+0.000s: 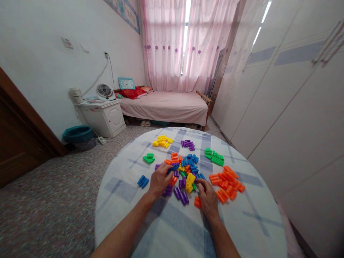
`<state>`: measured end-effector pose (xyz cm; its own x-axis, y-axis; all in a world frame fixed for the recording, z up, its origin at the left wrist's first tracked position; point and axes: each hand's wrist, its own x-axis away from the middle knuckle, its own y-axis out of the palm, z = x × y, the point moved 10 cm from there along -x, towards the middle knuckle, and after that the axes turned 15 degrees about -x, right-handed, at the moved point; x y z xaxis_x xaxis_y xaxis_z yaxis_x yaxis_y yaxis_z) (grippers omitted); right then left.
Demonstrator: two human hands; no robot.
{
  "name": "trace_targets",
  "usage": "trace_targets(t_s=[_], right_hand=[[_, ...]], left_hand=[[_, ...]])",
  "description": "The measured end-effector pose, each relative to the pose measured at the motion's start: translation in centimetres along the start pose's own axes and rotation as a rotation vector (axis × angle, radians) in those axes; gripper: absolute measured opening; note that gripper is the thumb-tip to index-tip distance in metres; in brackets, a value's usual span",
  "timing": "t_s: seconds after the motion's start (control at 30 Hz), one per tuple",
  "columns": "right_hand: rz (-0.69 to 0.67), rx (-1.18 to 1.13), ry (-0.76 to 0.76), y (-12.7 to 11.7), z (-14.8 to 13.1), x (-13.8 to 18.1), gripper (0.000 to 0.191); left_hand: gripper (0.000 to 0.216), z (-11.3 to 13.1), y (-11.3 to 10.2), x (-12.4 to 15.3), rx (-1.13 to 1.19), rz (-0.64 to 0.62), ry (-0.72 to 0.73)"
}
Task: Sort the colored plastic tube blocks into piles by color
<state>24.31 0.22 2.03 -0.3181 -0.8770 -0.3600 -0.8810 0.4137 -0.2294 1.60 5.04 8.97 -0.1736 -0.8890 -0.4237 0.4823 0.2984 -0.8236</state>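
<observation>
My left hand [158, 181] is over the left side of a mixed pile of plastic building pieces, its fingers closed on a blue building piece [174, 167]. My right hand [208, 197] rests at the pile's right edge, fingers bent and slightly apart. Its fingertips are close to a purple piece [196, 178], and no held piece shows in it. Between the hands lie yellow pieces [190, 180] and purple pieces [181, 196]. More blue pieces [190, 161] are at the pile's far side. An orange piece [197, 202] lies by my right thumb.
Sorted groups ring the pile on the round cloth-covered table [126, 222]: yellow pieces [162, 141], purple pieces [187, 144], green pieces [214, 157], orange pieces [227, 183], a small green group [148, 158] and a blue group [143, 181]. A bed [169, 104] stands beyond.
</observation>
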Motion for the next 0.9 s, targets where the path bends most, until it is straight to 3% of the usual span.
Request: trace_targets(t_s=[0.1, 0.2, 0.3, 0.4, 0.5, 0.63, 0.7, 0.8, 0.9], right_hand=[[-0.013, 0.006, 0.027, 0.1, 0.2, 0.0, 0.030], [-0.030, 0.017, 0.062, 0.2, 0.5, -0.1, 0.030], [-0.033, 0.021, 0.087, 0.2, 0.9, -0.1, 0.031], [-0.044, 0.022, 0.095, 0.3, 1.1, -0.1, 0.033], [-0.051, 0.033, 0.105, 0.3, 1.1, -0.1, 0.034], [-0.048, 0.042, 0.121, 0.2, 1.0, -0.1, 0.035], [-0.050, 0.043, 0.123, 0.2, 1.0, -0.1, 0.035], [-0.063, 0.037, 0.124, 0.3, 0.8, -0.1, 0.035], [-0.069, 0.033, 0.129, 0.4, 0.9, -0.1, 0.035]], left_hand=[[0.023, -3.1, -4.0, 0.8, -0.160, 0.147, -0.054], [0.027, -6.8, -6.1, 1.8, -0.440, 0.186, -0.128], [0.028, -10.2, -5.5, 2.9, -0.570, 0.120, -0.202], [0.032, -11.6, -3.1, 3.9, -0.463, 0.033, -0.199], [0.037, -11.3, -1.0, 4.5, -0.400, -0.027, -0.170], [0.044, -10.3, 0.2, 4.8, -0.456, -0.079, -0.099], [0.043, -9.9, 0.0, 4.7, -0.474, -0.080, -0.081], [0.042, -8.8, -1.4, 4.0, -0.492, 0.018, -0.081], [0.034, -5.5, -2.3, 2.2, -0.390, 0.122, 0.012]])
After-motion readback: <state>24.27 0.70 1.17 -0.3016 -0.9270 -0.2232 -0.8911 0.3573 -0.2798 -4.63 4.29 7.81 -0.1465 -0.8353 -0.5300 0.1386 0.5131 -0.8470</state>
